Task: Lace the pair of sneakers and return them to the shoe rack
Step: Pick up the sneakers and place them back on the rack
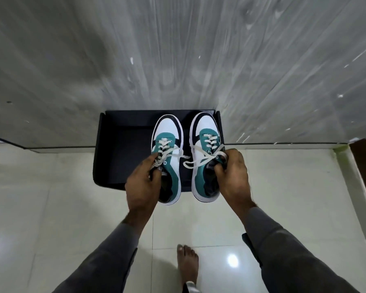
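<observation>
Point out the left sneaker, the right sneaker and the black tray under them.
left sneaker (167, 130), head view, on its white toe cap.
right sneaker (205, 123), head view, on its white toe cap.
black tray (125, 149), head view, on the bare floor of the tray left of the shoes.

single head view, steeply down and forward; close over both hands; floor (72, 197) and wall beyond

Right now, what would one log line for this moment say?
left hand: holding left sneaker | right hand: holding right sneaker | both laced | over black tray
</observation>
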